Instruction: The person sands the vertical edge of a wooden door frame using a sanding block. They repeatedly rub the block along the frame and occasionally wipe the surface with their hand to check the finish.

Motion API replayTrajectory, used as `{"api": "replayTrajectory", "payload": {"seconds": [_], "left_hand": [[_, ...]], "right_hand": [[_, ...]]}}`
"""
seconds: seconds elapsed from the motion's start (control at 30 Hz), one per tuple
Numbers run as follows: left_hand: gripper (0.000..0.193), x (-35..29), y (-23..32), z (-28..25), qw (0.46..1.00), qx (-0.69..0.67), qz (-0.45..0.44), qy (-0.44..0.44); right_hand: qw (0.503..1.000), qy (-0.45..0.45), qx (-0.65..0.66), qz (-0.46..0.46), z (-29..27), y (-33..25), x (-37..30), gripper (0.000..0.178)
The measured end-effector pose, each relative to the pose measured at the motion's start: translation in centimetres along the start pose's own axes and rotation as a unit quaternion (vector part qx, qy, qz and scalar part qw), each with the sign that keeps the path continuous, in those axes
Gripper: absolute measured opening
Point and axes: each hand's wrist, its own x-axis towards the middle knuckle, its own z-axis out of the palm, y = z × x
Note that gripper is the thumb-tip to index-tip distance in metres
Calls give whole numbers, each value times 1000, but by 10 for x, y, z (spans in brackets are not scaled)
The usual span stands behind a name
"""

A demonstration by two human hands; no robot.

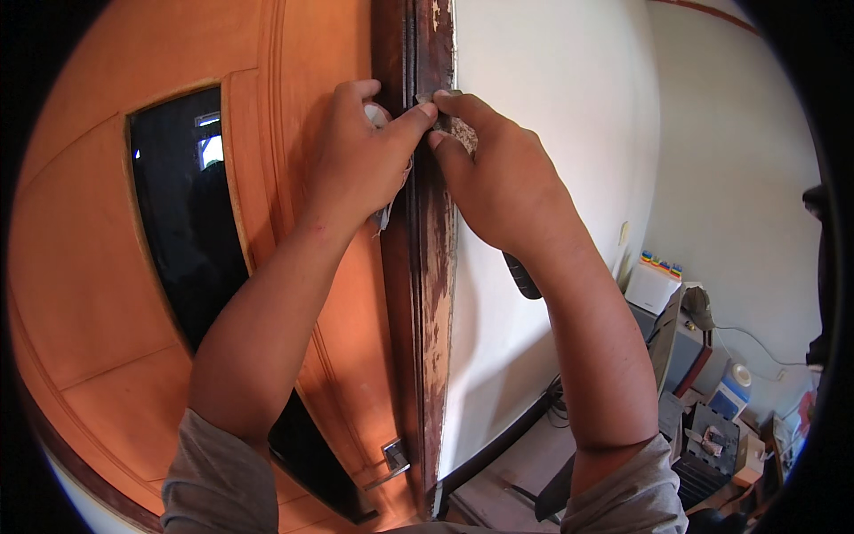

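A dark brown door frame (436, 267) with worn, peeling paint runs upright before me, beside an orange wooden door (302, 169). My left hand (369, 151) is up at the frame, its thumb pressed to the edge. A whitish rounded thing (376, 114) shows between its fingers, and a greyish scrap hangs below the palm; their kind is unclear. Facing it, my right hand (507, 178) pinches something at the frame close to my left thumb. A black ribbed handle (522, 277) sticks out below that hand, and a speckled flat part (464, 134) shows by its fingers; most of this tool is hidden.
Dark glass (182, 205) is set in the door, and a metal lever handle (394, 458) sits low on it. To the right of the frame is a white wall (551, 116). Several boxes, a white container (654, 285) and a blue-labelled jug (731, 392) crowd the lower right.
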Motion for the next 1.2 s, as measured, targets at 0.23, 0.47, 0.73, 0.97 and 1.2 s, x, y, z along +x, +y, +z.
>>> {"api": "replayTrajectory", "payload": {"seconds": [0.23, 0.47, 0.73, 0.97, 1.2], "left_hand": [[76, 10, 1, 2, 998, -46, 32, -4], [84, 20, 2, 1, 998, -41, 46, -13], [88, 35, 0, 3, 996, -59, 67, -18], [88, 40, 3, 3, 997, -42, 63, -14], [90, 45, 3, 3, 997, -67, 43, -22]], "right_hand": [[999, 3, -18, -36, -7, -2, 12, 38], [998, -28, -45, -34, -16, -2, 23, 39], [996, -62, -60, -24, -26, -7, 34, 40], [995, -61, -78, -33, -32, -15, 39, 40], [994, -16, -72, -83, -25, -5, 45, 41]]}}
